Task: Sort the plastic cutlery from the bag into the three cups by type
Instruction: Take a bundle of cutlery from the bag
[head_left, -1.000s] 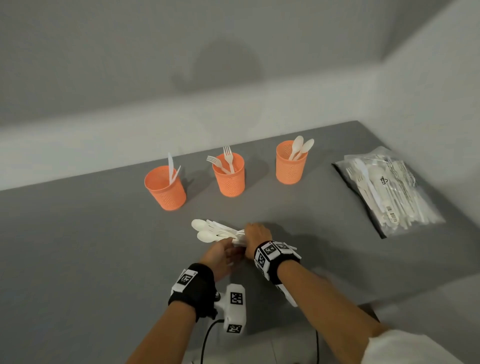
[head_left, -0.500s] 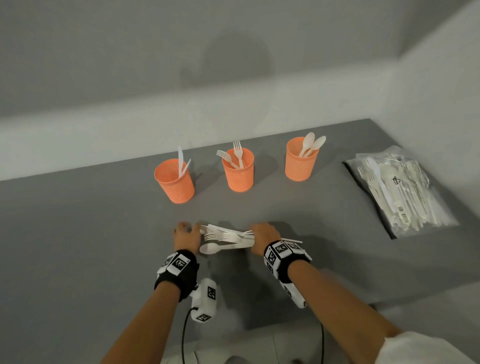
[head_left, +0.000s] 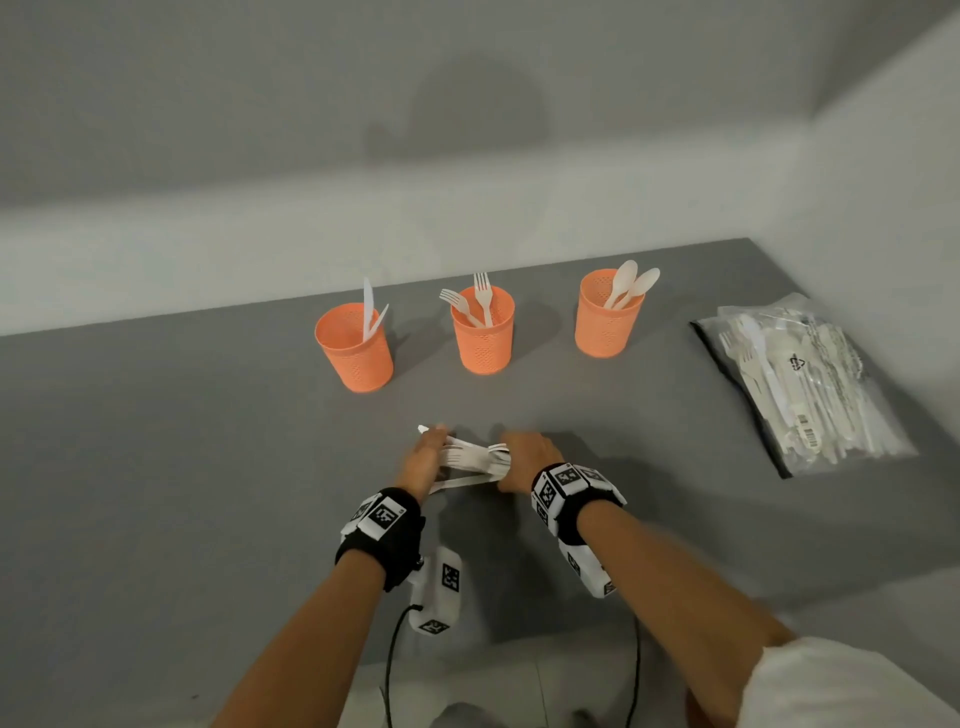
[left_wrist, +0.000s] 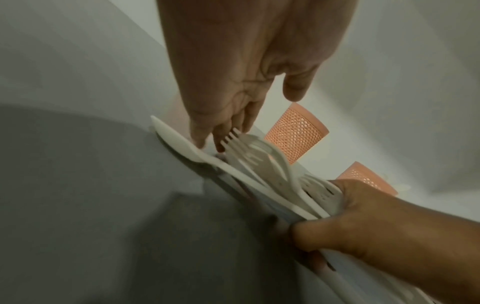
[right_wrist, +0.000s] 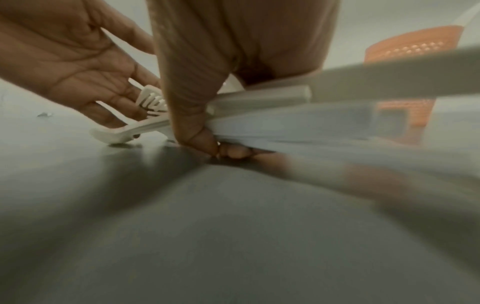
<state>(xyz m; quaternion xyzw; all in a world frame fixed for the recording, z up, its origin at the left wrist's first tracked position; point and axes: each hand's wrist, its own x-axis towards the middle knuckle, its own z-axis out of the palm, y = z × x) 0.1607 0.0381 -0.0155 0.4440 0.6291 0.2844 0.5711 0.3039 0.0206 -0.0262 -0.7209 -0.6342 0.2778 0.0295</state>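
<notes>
My right hand (head_left: 522, 458) grips a bundle of white plastic cutlery (head_left: 475, 460) low over the grey table (head_left: 182, 467), thumb and fingers wrapped round the handles (right_wrist: 259, 98). My left hand (head_left: 427, 453) stands edge-on at the bundle's free end. Its straight fingers (left_wrist: 205, 131) touch the fork tines (left_wrist: 233, 139) and a knife blade (left_wrist: 171, 135). Behind stand three orange mesh cups: the left one (head_left: 355, 348) holds knives, the middle one (head_left: 483, 335) forks, the right one (head_left: 605, 319) spoons.
The clear bag (head_left: 800, 384) with more white cutlery lies flat at the table's right side by the wall. Bare table surface lies between my hands and the cups. The table's near edge runs just below my wrists.
My left hand left the table to the left of the bundle and now presses its fingers against the cutlery tips. The right hand kept its grip on the bundle.
</notes>
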